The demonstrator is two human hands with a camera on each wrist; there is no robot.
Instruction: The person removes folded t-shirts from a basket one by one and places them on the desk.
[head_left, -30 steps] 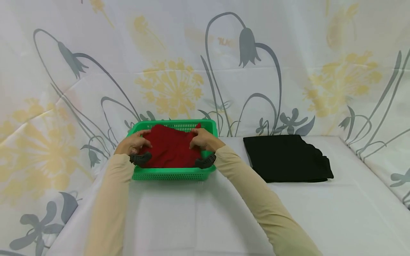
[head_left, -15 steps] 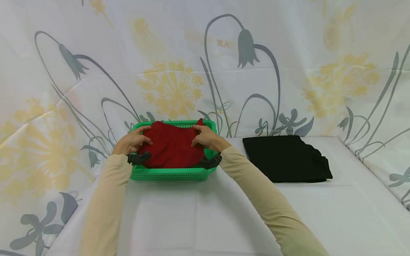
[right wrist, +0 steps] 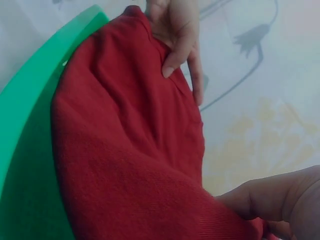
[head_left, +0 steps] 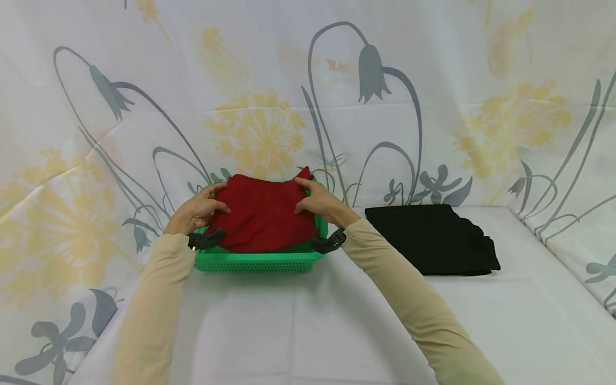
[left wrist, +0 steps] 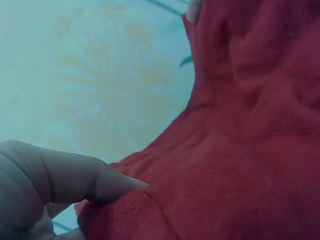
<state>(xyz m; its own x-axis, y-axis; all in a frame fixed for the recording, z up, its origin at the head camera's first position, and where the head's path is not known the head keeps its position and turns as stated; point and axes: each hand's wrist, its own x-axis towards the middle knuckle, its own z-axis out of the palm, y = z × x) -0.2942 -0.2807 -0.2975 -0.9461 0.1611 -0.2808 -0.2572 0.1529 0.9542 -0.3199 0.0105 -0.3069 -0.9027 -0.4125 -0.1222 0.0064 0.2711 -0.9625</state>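
A piece of red knit cloth (head_left: pixel 264 214) with ribbed parts is held spread between both hands, over a green plastic basket (head_left: pixel 260 263). My left hand (head_left: pixel 196 210) pinches its upper left edge; in the left wrist view the thumb (left wrist: pixel 100 180) lies on top of the fabric. At the upper right edge my right hand (head_left: pixel 327 203) pinches it too, a small corner of cloth sticking up beside the fingers. The right wrist view shows the cloth (right wrist: pixel 130 110) hanging slack, close to the basket's rim (right wrist: pixel 45 55). Most of the basket's inside is hidden behind the cloth.
A folded black cloth (head_left: pixel 433 240) lies flat to the right of the basket. A white cover (head_left: pixel 250 331) spreads over the table, and a flower-patterned fabric (head_left: pixel 269 64) hangs behind and along the sides.
Both hands have risen slightly and drawn further apart, the right one moving right. The red cloth has come up with them and now covers the basket's back rim.
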